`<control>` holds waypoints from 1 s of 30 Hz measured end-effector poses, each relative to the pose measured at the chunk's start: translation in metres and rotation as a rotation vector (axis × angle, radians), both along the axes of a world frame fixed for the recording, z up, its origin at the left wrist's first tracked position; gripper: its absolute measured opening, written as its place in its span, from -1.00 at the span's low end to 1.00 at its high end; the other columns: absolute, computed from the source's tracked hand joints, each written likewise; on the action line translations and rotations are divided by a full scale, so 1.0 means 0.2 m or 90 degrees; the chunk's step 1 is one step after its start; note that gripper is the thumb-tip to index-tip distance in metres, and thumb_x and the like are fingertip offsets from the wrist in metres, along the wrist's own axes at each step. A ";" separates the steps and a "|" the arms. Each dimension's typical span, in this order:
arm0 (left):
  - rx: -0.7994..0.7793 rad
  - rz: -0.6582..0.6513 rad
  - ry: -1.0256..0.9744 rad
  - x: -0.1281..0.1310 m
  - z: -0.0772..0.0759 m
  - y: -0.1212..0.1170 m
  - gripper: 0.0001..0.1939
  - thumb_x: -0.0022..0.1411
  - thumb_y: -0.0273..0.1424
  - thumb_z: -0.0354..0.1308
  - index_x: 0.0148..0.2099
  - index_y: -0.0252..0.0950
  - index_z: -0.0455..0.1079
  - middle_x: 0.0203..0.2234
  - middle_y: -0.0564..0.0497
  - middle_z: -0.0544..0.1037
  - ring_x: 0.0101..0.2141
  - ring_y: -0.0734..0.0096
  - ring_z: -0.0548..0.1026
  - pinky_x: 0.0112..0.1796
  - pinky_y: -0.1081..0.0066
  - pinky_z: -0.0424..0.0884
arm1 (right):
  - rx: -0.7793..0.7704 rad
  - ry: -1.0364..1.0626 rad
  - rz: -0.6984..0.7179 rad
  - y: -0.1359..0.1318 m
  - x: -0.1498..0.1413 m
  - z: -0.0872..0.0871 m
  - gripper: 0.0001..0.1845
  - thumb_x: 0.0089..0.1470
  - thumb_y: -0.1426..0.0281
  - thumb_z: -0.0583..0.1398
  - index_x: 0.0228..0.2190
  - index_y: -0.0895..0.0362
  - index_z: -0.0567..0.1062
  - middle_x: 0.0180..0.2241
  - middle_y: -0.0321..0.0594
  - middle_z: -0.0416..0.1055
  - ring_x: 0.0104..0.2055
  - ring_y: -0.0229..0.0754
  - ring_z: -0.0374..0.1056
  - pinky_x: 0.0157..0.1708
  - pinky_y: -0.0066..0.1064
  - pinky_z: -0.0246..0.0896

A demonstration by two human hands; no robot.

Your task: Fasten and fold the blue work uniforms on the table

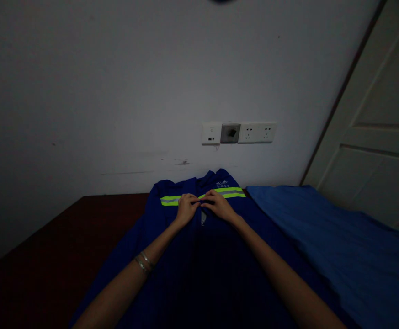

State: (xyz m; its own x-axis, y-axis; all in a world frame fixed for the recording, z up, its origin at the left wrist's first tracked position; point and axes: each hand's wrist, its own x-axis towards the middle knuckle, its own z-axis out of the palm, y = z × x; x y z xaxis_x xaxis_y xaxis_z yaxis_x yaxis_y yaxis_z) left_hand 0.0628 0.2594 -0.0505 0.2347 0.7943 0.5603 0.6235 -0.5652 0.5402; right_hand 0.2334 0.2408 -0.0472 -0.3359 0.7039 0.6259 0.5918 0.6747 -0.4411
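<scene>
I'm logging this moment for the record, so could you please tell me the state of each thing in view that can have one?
Work jacket: laid flat on the table, front up, collar toward the wall.
Left hand: fingers pinched on the jacket front at the reflective stripe.
Right hand: pinched on the jacket front, beside the left hand.
Blue cloth: spread flat right of the jacket.
Door: cannot tell if shut.
Wall sockets: nothing plugged in, as far as visible.
</scene>
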 end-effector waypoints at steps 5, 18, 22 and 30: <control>-0.007 -0.011 -0.011 0.00 0.01 0.00 -0.90 0.04 -0.48 0.21 -0.34 -0.27 0.53 -0.36 -0.03 0.52 -0.24 0.33 0.40 -0.15 0.32 0.29 | 0.075 -0.069 -0.065 -0.03 0.00 0.03 -0.85 0.08 0.40 0.13 -0.33 0.11 0.51 -0.24 -0.19 0.30 -0.18 -0.22 0.26 -0.20 -0.38 0.23; 0.038 -0.059 0.063 -0.01 0.03 0.01 -0.87 0.14 -0.42 0.12 -0.31 -0.26 0.50 -0.30 -0.02 0.49 -0.19 0.33 0.36 -0.12 0.29 0.24 | 0.167 -0.193 -0.121 -0.09 -0.02 0.09 -0.87 0.11 0.42 0.09 -0.36 0.13 0.45 -0.19 -0.12 0.28 -0.14 -0.15 0.21 -0.26 -0.35 0.25; 0.062 -0.055 0.100 -0.02 0.04 0.01 -0.86 0.16 -0.37 0.12 -0.32 -0.25 0.51 -0.30 -0.02 0.50 -0.19 0.32 0.35 -0.12 0.27 0.22 | 0.182 -0.212 -0.124 -0.09 -0.02 0.10 -0.88 0.11 0.42 0.08 -0.37 0.15 0.42 -0.22 -0.12 0.28 -0.17 -0.16 0.20 -0.30 -0.38 0.23; 0.057 -0.039 0.104 -0.02 0.05 0.00 -0.86 0.15 -0.37 0.12 -0.35 -0.24 0.51 -0.31 -0.01 0.50 -0.19 0.31 0.35 -0.11 0.24 0.21 | 0.264 -0.296 -0.158 -0.09 -0.03 0.08 -0.84 0.14 0.42 0.04 -0.36 0.18 0.41 -0.26 -0.09 0.31 -0.20 -0.14 0.18 -0.34 -0.39 0.18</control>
State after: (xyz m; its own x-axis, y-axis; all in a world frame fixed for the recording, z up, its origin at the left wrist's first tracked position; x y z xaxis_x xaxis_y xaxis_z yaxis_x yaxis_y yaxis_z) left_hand 0.0596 0.2586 -0.0397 0.3748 0.7247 0.5782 0.6615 -0.6460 0.3809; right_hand 0.2282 0.2224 -0.0313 -0.4953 0.5278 0.6900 0.8171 0.5528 0.1637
